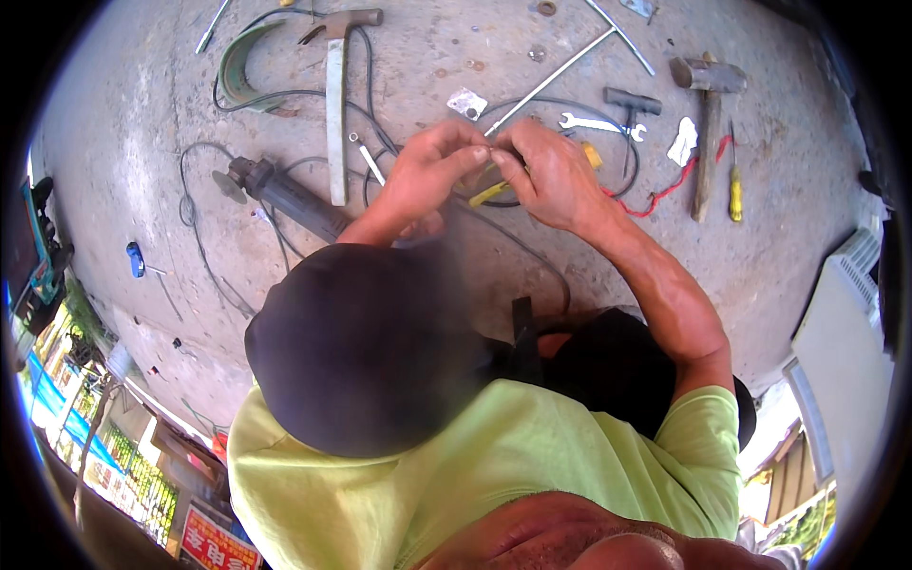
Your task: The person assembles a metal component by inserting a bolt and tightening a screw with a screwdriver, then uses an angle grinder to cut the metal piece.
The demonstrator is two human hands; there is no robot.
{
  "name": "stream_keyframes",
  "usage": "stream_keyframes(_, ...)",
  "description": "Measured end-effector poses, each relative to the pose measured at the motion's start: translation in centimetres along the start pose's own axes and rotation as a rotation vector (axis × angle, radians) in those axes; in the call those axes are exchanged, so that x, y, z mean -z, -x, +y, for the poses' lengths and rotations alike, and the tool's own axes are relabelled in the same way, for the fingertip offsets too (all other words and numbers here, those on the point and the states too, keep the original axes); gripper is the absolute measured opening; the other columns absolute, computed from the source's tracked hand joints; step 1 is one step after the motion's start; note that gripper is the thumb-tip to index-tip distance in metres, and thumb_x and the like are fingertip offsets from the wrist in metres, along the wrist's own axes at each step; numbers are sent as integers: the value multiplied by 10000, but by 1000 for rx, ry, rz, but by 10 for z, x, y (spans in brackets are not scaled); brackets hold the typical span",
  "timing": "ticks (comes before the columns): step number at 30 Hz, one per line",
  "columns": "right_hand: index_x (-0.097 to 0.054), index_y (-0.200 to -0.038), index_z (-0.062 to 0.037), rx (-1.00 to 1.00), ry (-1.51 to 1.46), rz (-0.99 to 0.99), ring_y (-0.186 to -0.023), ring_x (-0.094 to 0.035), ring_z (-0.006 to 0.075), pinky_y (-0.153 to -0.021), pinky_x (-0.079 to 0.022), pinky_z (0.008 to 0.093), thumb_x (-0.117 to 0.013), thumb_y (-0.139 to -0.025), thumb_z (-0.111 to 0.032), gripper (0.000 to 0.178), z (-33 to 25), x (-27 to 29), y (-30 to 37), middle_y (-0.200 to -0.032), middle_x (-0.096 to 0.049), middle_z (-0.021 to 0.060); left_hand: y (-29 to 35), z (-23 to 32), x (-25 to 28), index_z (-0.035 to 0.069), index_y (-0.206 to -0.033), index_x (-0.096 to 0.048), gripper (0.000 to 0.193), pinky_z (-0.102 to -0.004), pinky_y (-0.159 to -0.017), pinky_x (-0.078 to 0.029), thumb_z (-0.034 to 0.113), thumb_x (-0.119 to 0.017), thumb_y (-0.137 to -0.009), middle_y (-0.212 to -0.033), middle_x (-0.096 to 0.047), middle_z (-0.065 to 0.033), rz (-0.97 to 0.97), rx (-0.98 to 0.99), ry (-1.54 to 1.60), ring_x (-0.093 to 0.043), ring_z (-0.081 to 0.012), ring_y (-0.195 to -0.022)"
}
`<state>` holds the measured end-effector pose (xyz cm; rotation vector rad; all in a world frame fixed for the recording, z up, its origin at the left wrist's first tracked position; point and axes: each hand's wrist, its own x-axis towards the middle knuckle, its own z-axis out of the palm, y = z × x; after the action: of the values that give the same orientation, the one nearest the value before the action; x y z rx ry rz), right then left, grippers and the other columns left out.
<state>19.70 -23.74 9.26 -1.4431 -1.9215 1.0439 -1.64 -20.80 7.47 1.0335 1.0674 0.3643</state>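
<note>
My left hand (432, 171) and my right hand (554, 180) meet above the concrete floor, thumbs and fingertips pinched together. Whatever sits between the fingertips is small and mostly hidden; I cannot make out its kind. Just beyond the fingers ends the shaft of a long T-handle wrench (556, 74). A yellow strip (489, 194) shows below the hands, partly covered. Close to my left wrist is a slim ring-ended wrench (369, 161). Beyond my right hand lies an open-ended wrench (598, 123).
A claw hammer (336, 114), an angle grinder (294, 201) and a curved green band (235, 68) lie left, among looping black cables. On the right are a sledgehammer (706, 142), a yellow-handled screwdriver (735, 193), a small T-shaped tool (631, 103), red cord (655, 201) and crumpled white paper (682, 142).
</note>
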Motion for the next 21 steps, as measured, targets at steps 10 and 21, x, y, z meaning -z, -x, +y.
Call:
stream_keyframes(10,-661,-1048,-11,14,-144,57,-790,-697,235,-690,-546,353,-702,-923,-80,149,2,6,10,-906,-686,114,-5,4,-13,58,-1009,-637,207,-284,-645,-427,263,-608,-1015,-824,-601,-26,-68,319,423,-526,-133,-691)
stream_keyframes(21,-688,-1025,16,-87,-65,27,-829,-671,110,-714,-547,309,-700,-963,-165,192,7,6,4,-934,-727,90,-7,2,-19,42,-973,-638,190,-281,-648,-433,227,-617,-1008,-789,-593,-32,57,239,352,-527,-135,-676)
